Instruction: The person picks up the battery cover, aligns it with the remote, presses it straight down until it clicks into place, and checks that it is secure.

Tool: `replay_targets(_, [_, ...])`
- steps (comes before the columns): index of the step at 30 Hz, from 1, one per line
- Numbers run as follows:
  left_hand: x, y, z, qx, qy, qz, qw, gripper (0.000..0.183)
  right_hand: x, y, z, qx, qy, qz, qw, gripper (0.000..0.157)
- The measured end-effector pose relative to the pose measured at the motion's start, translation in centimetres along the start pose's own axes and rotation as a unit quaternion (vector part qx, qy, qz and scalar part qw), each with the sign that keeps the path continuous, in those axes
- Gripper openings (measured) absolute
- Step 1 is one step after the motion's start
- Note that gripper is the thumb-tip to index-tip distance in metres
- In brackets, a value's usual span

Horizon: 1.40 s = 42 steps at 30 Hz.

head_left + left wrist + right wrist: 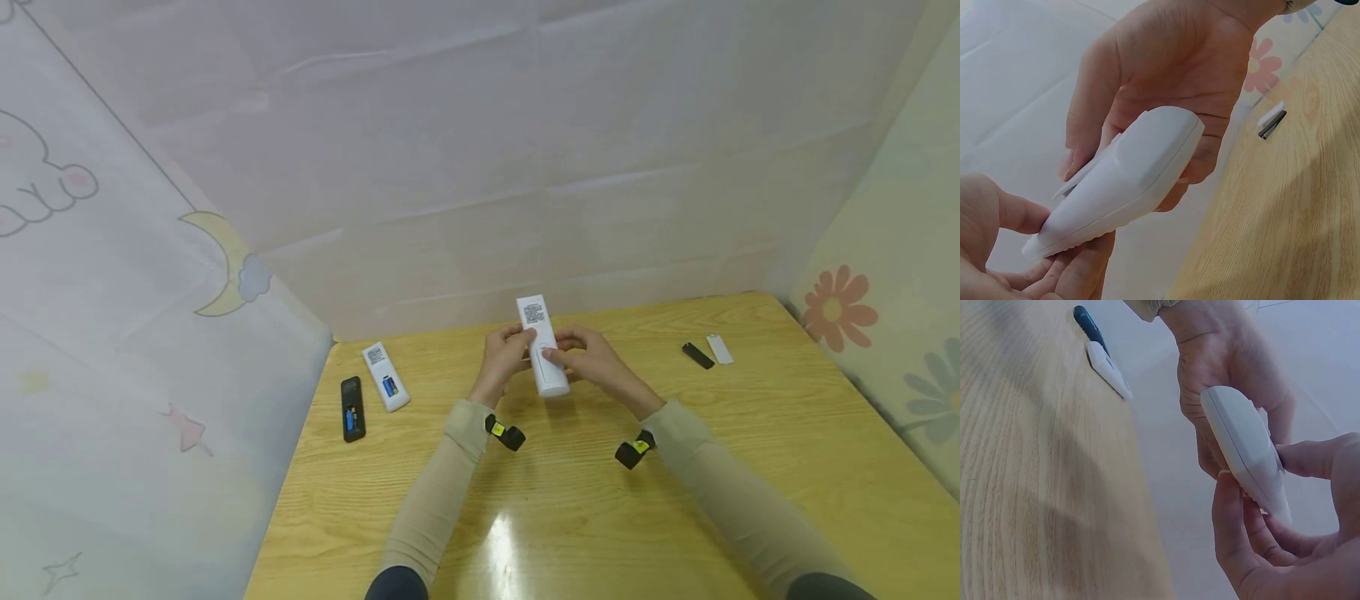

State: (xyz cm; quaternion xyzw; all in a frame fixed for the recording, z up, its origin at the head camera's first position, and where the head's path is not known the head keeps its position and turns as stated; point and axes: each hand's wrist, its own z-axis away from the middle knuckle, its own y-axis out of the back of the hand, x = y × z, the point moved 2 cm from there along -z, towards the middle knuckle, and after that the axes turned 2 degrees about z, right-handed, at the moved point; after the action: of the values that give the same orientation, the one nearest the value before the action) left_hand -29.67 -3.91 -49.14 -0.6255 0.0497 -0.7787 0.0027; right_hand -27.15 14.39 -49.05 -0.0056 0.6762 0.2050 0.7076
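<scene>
Both hands hold a white remote control (553, 382) over the table, its back with a printed label facing up. My left hand (501, 360) grips its left side, thumb on the back and fingers underneath. From the right, my right hand (596, 360) holds it too, fingers below and thumb on the battery cover. In the left wrist view, one end of that cover (1080, 177) stands raised off the remote's body, with a dark gap under it. The remote's button side is turned down, mostly hidden.
On the wooden table (570, 517), at left, lie a black remote (352, 429) and another white remote (396, 400), battery compartments uncovered with blue batteries showing. At right lie a black cover (698, 356) and a white cover (720, 349). Patterned cloth walls (450, 167) border the table.
</scene>
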Motion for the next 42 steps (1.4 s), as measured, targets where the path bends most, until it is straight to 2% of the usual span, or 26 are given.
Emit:
replay_targets(7, [0.0,0.0,0.0,-0.005,-0.002,0.003,1.0,0.051,0.5,-0.1,-0.2,-0.012,-0.008,-0.021,1.0,0.056])
replay_targets(23, [0.2,0.3,0.0,-0.011,0.0,-0.01,0.9999,0.052,0.2,-0.1,0.0,-0.017,-0.01,-0.039,0.999,0.051])
replay_targets(31, [0.3,0.4,-0.1,-0.007,0.008,-0.003,0.9999,0.05,0.0,-0.2,-0.3,-0.009,-0.019,-0.03,0.999,0.05])
replay_targets(42, [0.3,0.8,-0.2,-0.011,0.002,-0.001,0.9999,0.044,-0.6,-0.4,-0.4,-0.007,-0.018,-0.023,1.0,0.046])
